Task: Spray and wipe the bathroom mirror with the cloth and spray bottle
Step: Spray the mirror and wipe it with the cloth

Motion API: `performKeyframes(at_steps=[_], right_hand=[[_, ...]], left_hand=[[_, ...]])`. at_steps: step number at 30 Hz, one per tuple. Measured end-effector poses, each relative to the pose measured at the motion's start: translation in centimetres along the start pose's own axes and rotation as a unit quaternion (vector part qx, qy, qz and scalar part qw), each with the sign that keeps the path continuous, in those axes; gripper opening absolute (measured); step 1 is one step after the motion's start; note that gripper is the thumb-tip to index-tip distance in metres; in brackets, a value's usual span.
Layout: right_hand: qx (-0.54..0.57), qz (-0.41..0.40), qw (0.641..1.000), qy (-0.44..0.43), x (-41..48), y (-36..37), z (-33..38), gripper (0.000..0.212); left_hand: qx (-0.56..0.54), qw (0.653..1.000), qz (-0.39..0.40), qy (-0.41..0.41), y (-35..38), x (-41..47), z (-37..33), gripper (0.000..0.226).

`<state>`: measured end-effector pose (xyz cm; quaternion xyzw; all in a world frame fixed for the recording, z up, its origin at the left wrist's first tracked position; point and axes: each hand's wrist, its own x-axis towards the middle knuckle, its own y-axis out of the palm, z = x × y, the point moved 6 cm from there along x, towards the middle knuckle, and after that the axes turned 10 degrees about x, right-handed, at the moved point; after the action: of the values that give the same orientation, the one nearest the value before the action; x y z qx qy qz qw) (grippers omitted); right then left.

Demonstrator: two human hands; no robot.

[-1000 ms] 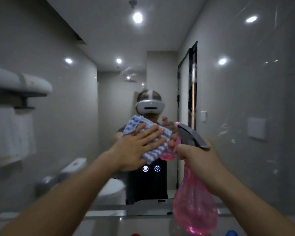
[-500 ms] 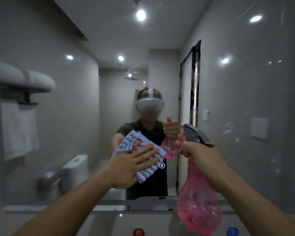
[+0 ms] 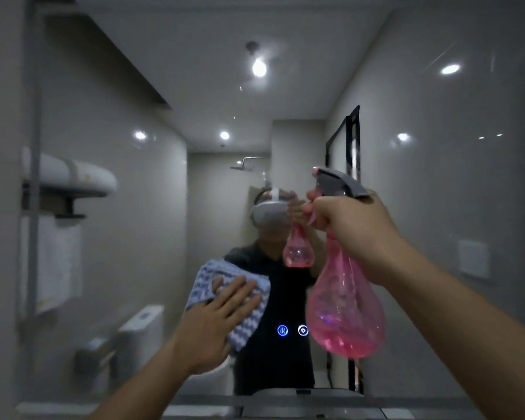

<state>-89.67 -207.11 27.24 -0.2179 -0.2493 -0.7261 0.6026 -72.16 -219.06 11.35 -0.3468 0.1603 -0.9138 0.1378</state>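
Nearest to the camera, two bare forearms reach up from the bottom edge toward the mirror (image 3: 437,192). On the right side, the right hand (image 3: 355,228) is wrapped around the neck of the pink spray bottle (image 3: 344,316), fingers curled on the trigger under the grey spray head (image 3: 340,181); the round body of the bottle hangs below the hand, tilted a little, with pink liquid inside. On the left side and lower, the left hand (image 3: 215,322) lies flat with fingers spread on the blue and white cloth (image 3: 228,286), pressing it on the glass. Just right of the cloth, two small lit icons (image 3: 293,330) glow blue on the mirror surface. Farther, in the reflection, are a person with a white headset, a towel rack (image 3: 67,183) with rolled towels at the left, a toilet (image 3: 140,325), a shower head (image 3: 244,163) and ceiling lights
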Motion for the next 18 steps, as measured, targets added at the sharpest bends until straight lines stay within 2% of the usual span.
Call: performKeyframes(at_steps=[1, 3, 5, 7, 9, 10, 11, 12, 14, 15, 16, 18], right_hand=[[0.009, 0.009, 1.000, -0.009, 0.2, 0.7, 0.6, 0.021], [0.018, 0.028, 0.999, -0.015, 0.2, 1.3, 1.0, 0.026], [0.011, 0.034, 0.999, 0.013, -0.1, 1.0, 0.3, 0.025], [-0.054, 0.006, 0.998, 0.021, -0.2, -0.4, -0.8, 0.010], [-0.106, -0.012, 0.994, -0.009, -0.4, -1.9, -1.5, 0.004], [-0.106, -0.016, 0.994, -0.017, -0.5, -2.5, -1.6, 0.002], [-0.100, -0.023, 0.995, -0.020, -0.6, -3.1, -1.7, 0.001], [-0.093, -0.028, 0.995, -0.022, -0.7, -3.8, -2.0, 0.007], [-0.083, -0.037, 0.996, -0.026, -1.0, -4.5, -2.2, 0.016], [-0.074, -0.036, 0.996, -0.021, -1.1, -4.9, -2.5, 0.012], [-0.061, -0.033, 0.997, -0.017, -1.2, -5.2, -2.7, 0.008], [-0.031, -0.018, 0.999, -0.012, -1.4, -5.6, -3.3, 0.024]], left_hand=[[-0.008, 1.000, 0.001, -0.028, 0.2, -0.5, 1.4, 0.076], [-0.043, 0.987, -0.016, -0.154, -0.3, -0.2, 5.4, 0.074], [-0.078, 0.947, -0.042, -0.308, -1.3, 1.0, 10.2, 0.070], [-0.111, 0.893, -0.050, -0.433, -2.3, 3.4, 14.7, 0.066], [-0.220, 0.812, -0.079, -0.535, -4.0, 6.5, 17.9, 0.061], [-0.279, 0.768, -0.097, -0.569, -4.9, 8.4, 19.1, 0.061], [-0.309, 0.749, -0.113, -0.575, -5.8, 10.6, 19.8, 0.062], [-0.315, 0.766, -0.116, -0.549, -6.9, 13.2, 19.7, 0.063], [-0.266, 0.863, -0.105, -0.416, -8.4, 18.1, 16.9, 0.061], [-0.221, 0.911, -0.095, -0.335, -8.6, 19.9, 14.0, 0.062], [-0.176, 0.944, -0.091, -0.265, -8.3, 20.9, 10.5, 0.064], [-0.110, 0.981, -0.085, -0.134, -6.9, 19.8, 3.0, 0.067]])
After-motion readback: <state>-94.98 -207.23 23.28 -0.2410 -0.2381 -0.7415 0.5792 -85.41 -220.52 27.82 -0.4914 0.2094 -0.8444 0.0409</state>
